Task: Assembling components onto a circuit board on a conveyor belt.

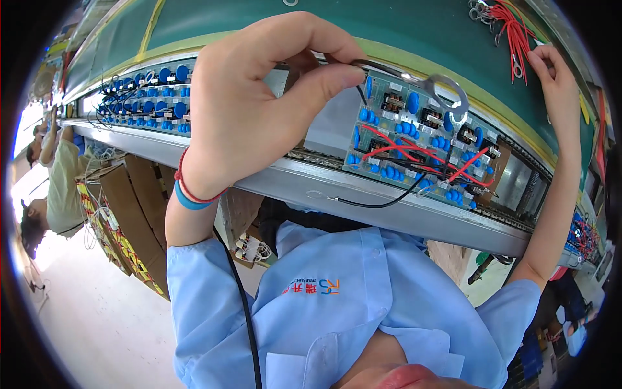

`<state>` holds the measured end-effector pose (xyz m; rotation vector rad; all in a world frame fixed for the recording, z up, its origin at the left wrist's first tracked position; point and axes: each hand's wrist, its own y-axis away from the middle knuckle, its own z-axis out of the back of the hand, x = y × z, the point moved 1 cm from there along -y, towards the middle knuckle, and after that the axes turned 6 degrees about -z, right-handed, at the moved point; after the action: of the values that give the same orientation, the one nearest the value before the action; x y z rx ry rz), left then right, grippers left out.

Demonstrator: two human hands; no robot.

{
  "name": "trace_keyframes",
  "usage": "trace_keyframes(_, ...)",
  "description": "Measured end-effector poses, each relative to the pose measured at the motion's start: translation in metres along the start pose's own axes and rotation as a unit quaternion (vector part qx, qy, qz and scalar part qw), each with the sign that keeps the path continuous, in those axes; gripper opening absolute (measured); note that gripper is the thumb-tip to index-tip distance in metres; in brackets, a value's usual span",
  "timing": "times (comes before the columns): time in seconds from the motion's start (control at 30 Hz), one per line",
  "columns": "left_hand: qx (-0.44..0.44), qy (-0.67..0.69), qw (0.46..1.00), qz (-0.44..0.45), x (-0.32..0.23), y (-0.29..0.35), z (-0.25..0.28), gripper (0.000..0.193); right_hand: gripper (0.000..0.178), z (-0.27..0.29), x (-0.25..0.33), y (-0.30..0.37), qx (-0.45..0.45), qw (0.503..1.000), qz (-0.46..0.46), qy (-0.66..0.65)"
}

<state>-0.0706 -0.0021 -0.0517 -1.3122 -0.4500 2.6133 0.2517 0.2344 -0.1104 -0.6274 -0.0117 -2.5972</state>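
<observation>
My left hand (259,97) is raised over the metal rail. Its thumb and forefinger pinch a black wire (374,63) close to a silver ring terminal (447,91), which points to the right. Below the terminal lies a green circuit board (382,133) with blue disc parts, small coils and loose red and black wires. Another black ring-terminal wire (376,205) hangs over the board's near edge. At the far right, my right hand (556,71) has its fingers curled beside a bundle of red wires (515,39) with ring terminals; what its fingertips hold, if anything, is too small to make out.
More populated boards (146,100) sit along the rail (285,174) to the left. A green mat (414,26) covers the bench beyond. Brown cartons (123,214) stand at lower left, with another person (65,194) farther off. A black cable (241,292) hangs by my left sleeve.
</observation>
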Motion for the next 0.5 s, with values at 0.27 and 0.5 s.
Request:
trace_keyframes(0.27,0.037,-0.082,0.995,-0.039,-0.001,-0.002,0.0,0.015,0.021,0.008,0.005,0.004,0.002,0.999,-0.019,0.028)
trace_keyframes(0.5,0.048,-0.146,0.977,-0.147,-0.008,-0.004,-0.007,0.02,0.02,0.018,-0.002,0.005,-0.078,0.996,0.0,0.04)
